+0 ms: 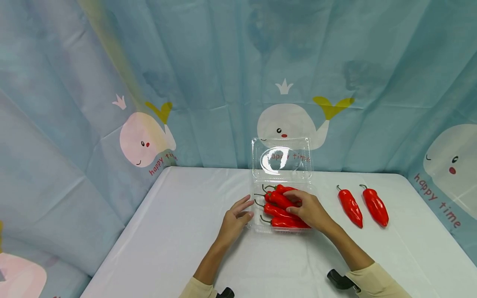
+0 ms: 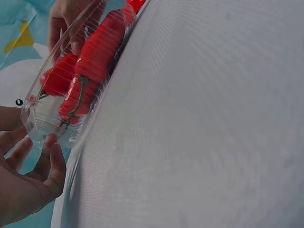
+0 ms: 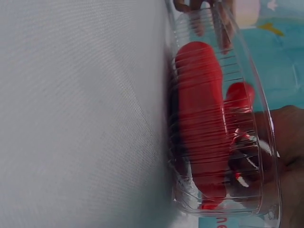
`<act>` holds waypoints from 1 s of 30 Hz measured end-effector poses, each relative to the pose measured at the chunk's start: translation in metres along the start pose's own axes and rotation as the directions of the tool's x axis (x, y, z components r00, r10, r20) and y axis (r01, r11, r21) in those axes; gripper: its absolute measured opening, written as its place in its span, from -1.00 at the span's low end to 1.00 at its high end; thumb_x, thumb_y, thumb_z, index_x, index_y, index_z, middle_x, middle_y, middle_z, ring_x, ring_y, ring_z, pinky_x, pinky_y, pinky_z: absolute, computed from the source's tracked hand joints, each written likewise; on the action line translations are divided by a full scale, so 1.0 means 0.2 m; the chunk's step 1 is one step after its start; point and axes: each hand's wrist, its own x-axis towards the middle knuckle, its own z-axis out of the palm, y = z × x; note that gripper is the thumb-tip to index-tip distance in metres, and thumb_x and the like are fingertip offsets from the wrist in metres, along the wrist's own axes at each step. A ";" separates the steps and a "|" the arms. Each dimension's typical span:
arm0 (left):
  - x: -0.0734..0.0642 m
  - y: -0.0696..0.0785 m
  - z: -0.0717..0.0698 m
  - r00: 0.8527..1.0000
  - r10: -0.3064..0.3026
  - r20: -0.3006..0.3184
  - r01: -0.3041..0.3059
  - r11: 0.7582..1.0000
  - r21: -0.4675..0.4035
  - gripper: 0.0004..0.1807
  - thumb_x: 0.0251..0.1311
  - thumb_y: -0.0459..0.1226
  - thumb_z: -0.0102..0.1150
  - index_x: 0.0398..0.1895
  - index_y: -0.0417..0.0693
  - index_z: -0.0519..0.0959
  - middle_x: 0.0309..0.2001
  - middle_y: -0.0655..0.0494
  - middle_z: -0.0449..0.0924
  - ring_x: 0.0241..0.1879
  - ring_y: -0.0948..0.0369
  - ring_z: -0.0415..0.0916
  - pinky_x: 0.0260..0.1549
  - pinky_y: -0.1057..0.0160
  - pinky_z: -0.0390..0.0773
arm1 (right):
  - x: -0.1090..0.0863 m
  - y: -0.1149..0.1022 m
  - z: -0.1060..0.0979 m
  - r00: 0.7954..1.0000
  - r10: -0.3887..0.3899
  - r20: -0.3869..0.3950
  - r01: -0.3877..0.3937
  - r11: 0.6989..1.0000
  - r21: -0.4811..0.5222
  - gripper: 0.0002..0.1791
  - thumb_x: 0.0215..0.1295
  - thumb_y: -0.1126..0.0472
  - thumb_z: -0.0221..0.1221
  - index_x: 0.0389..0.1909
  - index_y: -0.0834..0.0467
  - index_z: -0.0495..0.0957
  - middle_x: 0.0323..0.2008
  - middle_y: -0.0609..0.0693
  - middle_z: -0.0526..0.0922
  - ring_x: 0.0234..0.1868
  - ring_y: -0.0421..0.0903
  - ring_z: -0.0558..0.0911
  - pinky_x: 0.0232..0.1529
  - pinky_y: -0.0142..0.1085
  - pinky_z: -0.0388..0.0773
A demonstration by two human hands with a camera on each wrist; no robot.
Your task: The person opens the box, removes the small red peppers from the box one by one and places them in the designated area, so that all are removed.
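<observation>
A clear plastic clamshell box [image 1: 258, 227] stands on the table, its lid [image 1: 282, 167] raised at the back. Several red peppers with green stems lie side by side inside it; the front pepper [image 1: 288, 222] shows through the ribbed wall in the right wrist view too. My right hand [image 1: 308, 209] reaches into the box from the right, thumb and fingers around a red pepper [image 1: 278, 199] in the middle. At the box's left end is my left hand [image 1: 232, 223], loosely bent fingers against the plastic wall [image 2: 47, 126] in the left wrist view.
Two more red peppers, one [image 1: 350, 208] nearer the box and another [image 1: 375, 206] farther right, lie on the white tablecloth [image 1: 179, 231]. A blue curtain [image 1: 208, 82] printed with whales hangs right behind the table and the raised lid.
</observation>
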 end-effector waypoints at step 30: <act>0.00 -0.01 0.00 1.000 -0.005 0.000 0.005 0.999 0.039 -0.55 0.49 -0.30 0.19 0.39 -0.15 0.59 0.58 0.09 0.35 0.23 -0.03 0.65 0.03 0.35 0.68 | -0.04 -0.05 -0.09 0.988 -0.061 -0.145 0.069 0.996 0.052 -0.37 0.31 0.23 0.45 0.38 0.19 0.54 0.15 0.19 0.72 0.13 0.19 0.71 0.01 0.00 0.77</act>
